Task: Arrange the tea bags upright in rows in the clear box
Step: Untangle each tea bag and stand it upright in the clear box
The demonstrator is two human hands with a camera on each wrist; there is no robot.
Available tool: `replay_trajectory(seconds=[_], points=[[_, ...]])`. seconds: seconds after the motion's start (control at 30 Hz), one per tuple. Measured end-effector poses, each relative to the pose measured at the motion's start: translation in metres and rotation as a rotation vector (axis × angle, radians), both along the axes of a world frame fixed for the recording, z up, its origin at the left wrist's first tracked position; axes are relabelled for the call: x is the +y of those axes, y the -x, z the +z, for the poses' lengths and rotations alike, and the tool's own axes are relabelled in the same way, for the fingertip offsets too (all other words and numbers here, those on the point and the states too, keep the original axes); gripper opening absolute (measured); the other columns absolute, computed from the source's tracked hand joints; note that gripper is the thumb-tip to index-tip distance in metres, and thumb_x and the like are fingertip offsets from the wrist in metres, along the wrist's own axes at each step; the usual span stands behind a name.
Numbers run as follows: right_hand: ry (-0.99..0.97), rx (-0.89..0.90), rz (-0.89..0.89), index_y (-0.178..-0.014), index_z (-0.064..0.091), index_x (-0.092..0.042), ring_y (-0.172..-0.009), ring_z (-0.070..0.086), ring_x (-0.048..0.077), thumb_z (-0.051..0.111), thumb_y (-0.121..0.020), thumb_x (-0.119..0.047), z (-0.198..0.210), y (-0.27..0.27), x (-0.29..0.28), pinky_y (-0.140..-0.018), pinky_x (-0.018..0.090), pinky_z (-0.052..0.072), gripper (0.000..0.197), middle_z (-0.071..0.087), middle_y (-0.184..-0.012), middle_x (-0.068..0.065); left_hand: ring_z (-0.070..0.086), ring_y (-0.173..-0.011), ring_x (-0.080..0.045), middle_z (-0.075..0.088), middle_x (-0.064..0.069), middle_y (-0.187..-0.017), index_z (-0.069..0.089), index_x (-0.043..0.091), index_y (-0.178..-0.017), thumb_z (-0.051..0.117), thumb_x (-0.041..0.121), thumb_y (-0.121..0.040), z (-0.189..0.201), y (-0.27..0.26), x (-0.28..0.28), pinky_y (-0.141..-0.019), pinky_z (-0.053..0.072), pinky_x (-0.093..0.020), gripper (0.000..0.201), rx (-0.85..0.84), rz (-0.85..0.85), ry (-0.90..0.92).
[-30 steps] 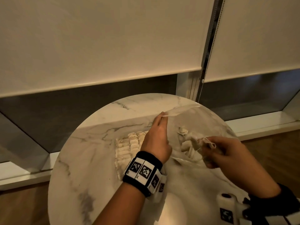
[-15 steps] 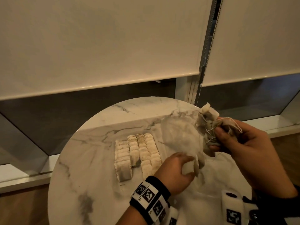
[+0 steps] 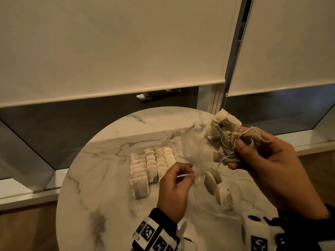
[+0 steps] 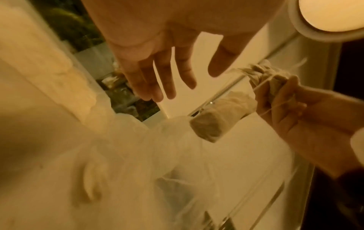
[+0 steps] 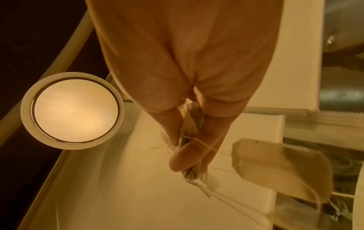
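Observation:
Several tea bags (image 3: 152, 165) stand upright in rows at the middle of the round marble table (image 3: 94, 187); the clear box round them is too transparent to make out. My right hand (image 3: 237, 154) is raised at the right and grips a tangled bunch of tea bags (image 3: 222, 134) with their strings. In the right wrist view one bag (image 5: 279, 168) dangles from that bunch. My left hand (image 3: 188, 173) hovers beside the rows, its fingers (image 4: 157, 80) relaxed and holding nothing. A crumpled clear plastic bag (image 3: 194, 149) lies between my hands, with a few loose tea bags (image 3: 211, 180) in it.
Beyond the far edge of the table are a white windowsill (image 3: 27, 189), dark glass and lowered roller blinds (image 3: 108, 42) with a bead chain (image 3: 230, 69). Wooden floor (image 3: 27, 229) shows on both sides. A round ceiling lamp (image 5: 72, 110) glows in the wrist views.
My right hand has drawn the bunch of tea bags out of the plastic bag and lifted it up and right. My left hand let go of the bag's rim and dropped back toward me.

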State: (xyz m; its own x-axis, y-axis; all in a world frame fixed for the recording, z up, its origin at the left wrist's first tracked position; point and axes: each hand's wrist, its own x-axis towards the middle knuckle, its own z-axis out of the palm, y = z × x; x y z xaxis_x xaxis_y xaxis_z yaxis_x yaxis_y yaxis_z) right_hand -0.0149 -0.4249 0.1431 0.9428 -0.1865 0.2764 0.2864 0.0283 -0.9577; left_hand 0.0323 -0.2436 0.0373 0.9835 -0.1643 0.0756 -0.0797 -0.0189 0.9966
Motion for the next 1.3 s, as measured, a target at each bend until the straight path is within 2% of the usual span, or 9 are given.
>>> replay_trajectory(seconds=[0.23,0.37,0.53,0.7,0.87,0.97,1.03,1.13,1.3], points=[[-0.11,-0.007,0.133,-0.095,0.077,-0.016,-0.071,0.069,0.027,0.065,-0.079,-0.024,0.005,0.001,0.026,-0.06,0.03,0.06,0.021,0.072,-0.09,0.016,0.064,-0.103,-0.037,0.067,-0.02,-0.12,0.068,0.009,-0.121,0.054,0.063,-0.082,0.01,0.018,0.002,-0.087,0.049,-0.049,0.068,0.898,-0.106,0.746],[-0.091,0.022,0.249,-0.098,0.074,-0.009,-0.07,0.068,0.031,0.065,-0.089,-0.018,-0.007,0.0,0.042,-0.063,0.032,0.058,0.016,0.071,-0.088,0.019,0.062,-0.117,-0.043,0.068,-0.017,-0.123,0.066,0.016,-0.128,0.053,0.075,-0.077,0.011,0.025,0.006,-0.098,0.045,-0.062,0.08,1.084,-0.195,0.921],[-0.15,0.078,0.327,-0.1,0.073,-0.005,-0.071,0.066,0.034,0.07,-0.089,-0.021,-0.025,-0.006,0.06,-0.058,0.031,0.057,0.019,0.069,-0.089,0.025,0.054,-0.128,-0.041,0.071,-0.019,-0.09,0.068,0.014,-0.127,0.063,0.062,-0.075,0.021,0.025,0.018,-0.101,0.042,-0.064,0.071,1.074,-0.152,1.037],[0.079,0.027,0.284,-0.099,0.072,0.0,-0.082,0.072,0.024,0.062,-0.091,-0.009,-0.044,-0.012,0.074,-0.067,0.029,0.059,0.015,0.073,-0.091,0.016,0.072,-0.087,-0.037,0.07,-0.018,-0.119,0.071,0.013,-0.121,0.049,0.056,-0.091,0.019,0.021,0.03,-0.101,0.039,-0.05,0.058,0.922,-0.053,1.114],[0.149,0.163,0.417,-0.097,0.072,-0.009,-0.072,0.068,0.019,0.061,-0.098,-0.013,-0.066,-0.014,0.093,-0.057,0.033,0.056,0.011,0.07,-0.087,0.01,0.071,-0.073,-0.031,0.074,-0.013,-0.095,0.08,0.015,-0.086,0.045,0.046,-0.093,0.007,0.012,0.043,-0.067,0.035,-0.03,0.047,0.798,0.015,1.078],[0.3,0.142,0.383,-0.099,0.072,-0.015,-0.087,0.071,0.015,0.062,-0.099,-0.015,-0.076,-0.014,0.105,-0.075,0.04,0.059,0.01,0.073,-0.093,0.002,0.074,-0.088,-0.031,0.073,-0.013,-0.11,0.077,0.015,-0.101,0.048,0.044,-0.092,0.001,0.01,0.047,-0.08,0.045,-0.033,0.042,0.79,0.054,1.129],[0.437,0.108,0.339,-0.101,0.073,-0.024,-0.093,0.069,0.007,0.062,-0.098,-0.019,-0.079,-0.014,0.112,-0.083,0.033,0.056,0.012,0.073,-0.096,-0.01,0.071,-0.103,-0.032,0.069,-0.016,-0.122,0.072,0.012,-0.113,0.049,0.043,-0.095,-0.003,0.01,0.049,-0.096,0.051,-0.041,0.043,0.803,0.084,1.147],[0.647,0.033,0.256,-0.105,0.071,-0.027,-0.095,0.063,0.001,0.059,-0.098,-0.028,-0.083,-0.012,0.121,-0.083,0.024,0.049,0.014,0.07,-0.099,-0.016,0.062,-0.121,-0.03,0.067,-0.015,-0.125,0.072,0.01,-0.111,0.05,0.039,-0.096,-0.007,0.011,0.052,-0.111,0.041,-0.042,0.039,0.828,0.089,1.176],[1.049,0.036,0.12,-0.127,0.059,-0.037,-0.11,0.053,0.007,0.044,-0.1,-0.045,-0.097,-0.012,0.132,-0.088,0.025,0.046,0.032,0.063,-0.121,-0.019,0.062,-0.118,-0.025,0.068,-0.013,-0.118,0.073,0.013,-0.104,0.051,0.037,-0.093,-0.009,0.012,0.057,-0.108,0.044,-0.04,0.035,0.805,0.101,1.214]])
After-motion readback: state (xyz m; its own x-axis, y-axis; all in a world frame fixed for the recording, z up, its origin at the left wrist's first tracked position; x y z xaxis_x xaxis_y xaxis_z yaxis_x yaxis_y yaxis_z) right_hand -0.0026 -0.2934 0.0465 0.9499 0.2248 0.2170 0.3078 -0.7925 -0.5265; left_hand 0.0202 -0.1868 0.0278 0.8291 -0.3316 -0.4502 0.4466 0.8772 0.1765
